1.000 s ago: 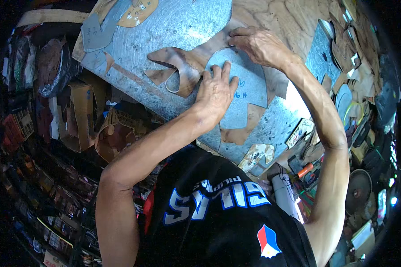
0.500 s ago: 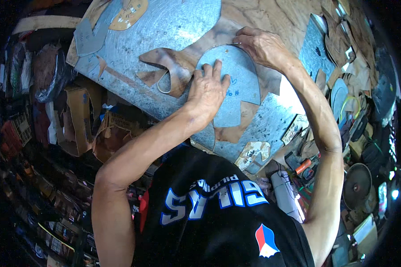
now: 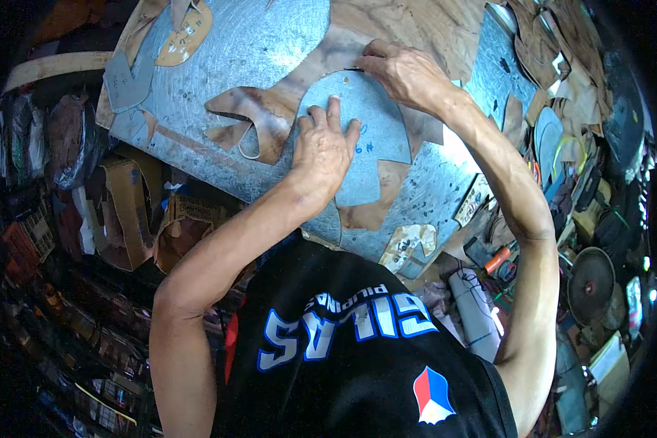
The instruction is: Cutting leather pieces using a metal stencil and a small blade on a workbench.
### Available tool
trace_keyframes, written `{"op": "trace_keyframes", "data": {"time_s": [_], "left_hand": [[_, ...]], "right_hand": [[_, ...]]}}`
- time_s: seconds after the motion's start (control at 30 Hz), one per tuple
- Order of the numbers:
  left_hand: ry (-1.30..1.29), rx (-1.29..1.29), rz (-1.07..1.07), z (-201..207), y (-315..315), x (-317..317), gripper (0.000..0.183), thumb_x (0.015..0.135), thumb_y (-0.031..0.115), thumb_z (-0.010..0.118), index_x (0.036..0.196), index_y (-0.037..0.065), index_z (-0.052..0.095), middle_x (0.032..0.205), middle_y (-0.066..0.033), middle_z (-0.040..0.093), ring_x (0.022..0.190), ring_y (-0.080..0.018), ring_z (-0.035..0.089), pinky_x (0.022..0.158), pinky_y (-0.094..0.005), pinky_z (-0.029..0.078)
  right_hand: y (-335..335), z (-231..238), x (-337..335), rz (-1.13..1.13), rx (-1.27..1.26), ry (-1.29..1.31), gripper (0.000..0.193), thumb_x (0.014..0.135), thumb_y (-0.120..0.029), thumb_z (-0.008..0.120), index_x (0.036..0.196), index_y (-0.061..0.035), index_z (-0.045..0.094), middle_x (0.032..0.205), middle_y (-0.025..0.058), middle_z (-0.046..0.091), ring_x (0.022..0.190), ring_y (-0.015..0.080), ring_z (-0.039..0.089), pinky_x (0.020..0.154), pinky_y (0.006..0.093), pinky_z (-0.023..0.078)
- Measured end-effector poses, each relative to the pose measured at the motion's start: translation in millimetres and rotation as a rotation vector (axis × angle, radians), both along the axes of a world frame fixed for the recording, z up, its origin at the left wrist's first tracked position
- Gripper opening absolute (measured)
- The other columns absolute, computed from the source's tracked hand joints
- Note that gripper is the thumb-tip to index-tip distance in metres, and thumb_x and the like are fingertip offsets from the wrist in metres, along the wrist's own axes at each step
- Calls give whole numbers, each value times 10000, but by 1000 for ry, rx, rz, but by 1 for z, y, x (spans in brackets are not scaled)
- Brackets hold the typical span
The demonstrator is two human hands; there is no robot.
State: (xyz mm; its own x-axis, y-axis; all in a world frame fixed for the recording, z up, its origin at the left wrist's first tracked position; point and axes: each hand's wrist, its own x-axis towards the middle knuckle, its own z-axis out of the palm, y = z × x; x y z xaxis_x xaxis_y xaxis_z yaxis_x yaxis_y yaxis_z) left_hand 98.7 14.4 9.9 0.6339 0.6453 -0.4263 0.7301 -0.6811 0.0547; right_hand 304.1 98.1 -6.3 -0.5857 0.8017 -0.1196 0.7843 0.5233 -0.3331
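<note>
The left hand [image 3: 323,150] lies flat, fingers spread, pressing a grey template [image 3: 365,139] onto brown leather [image 3: 285,117]. The right hand [image 3: 405,73] has its fingers drawn together at the template's upper edge, pinching a small dark tool [image 3: 352,69] too small to make out. Template and leather rest on a metal sheet [image 3: 270,36] covering the bench. Leather scraps [image 3: 409,244] lie near the sheet's lower edge, an orange-handled tool [image 3: 498,260] further right.

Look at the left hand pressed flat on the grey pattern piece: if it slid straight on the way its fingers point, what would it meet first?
Probably the right hand, at the top edge of the grey pattern piece; the left hand points roughly there.
</note>
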Motion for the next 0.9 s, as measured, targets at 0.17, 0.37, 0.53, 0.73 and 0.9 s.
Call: {"op": "trace_keyframes", "data": {"time_s": [0.17,0.37,0.53,0.73,0.9], "left_hand": [[-9,14,-14,0,0,1,622,809,47,659,1409,156,532,1495,-282,381,1121,-355,552,883,-422,506],[-7,17,-2,-3,-1,0,636,800,45,666,1410,175,536,1505,-280,378,1118,-342,557,871,-420,508],[26,32,-8,-2,-1,1,640,802,57,668,1413,192,535,1514,-266,373,1110,-336,560,859,-410,509],[41,16,-1,-5,-1,2,615,824,65,644,1413,204,533,1517,-250,368,1109,-335,561,843,-409,515],[40,35,11,-6,-3,2,593,827,78,647,1397,205,545,1511,-246,374,1109,-327,561,839,-407,515]], "right_hand": [[-1,-10,4,-5,6,13,268,910,-126,606,1163,-83,684,1149,107,653,973,353,669,850,437,551],[-6,-7,3,-37,-63,15,270,917,-141,603,1170,-87,683,1184,102,655,992,351,668,860,426,554],[-14,-11,10,-69,14,56,262,918,-150,606,1158,-83,689,1209,105,660,984,341,671,824,428,561],[-26,-9,12,-177,-24,10,233,934,-163,598,1130,-79,692,1125,97,666,956,346,673,798,432,560],[-35,-5,17,-231,-35,29,225,946,-178,597,1124,-80,692,1113,93,660,956,341,674,802,432,557]]}}
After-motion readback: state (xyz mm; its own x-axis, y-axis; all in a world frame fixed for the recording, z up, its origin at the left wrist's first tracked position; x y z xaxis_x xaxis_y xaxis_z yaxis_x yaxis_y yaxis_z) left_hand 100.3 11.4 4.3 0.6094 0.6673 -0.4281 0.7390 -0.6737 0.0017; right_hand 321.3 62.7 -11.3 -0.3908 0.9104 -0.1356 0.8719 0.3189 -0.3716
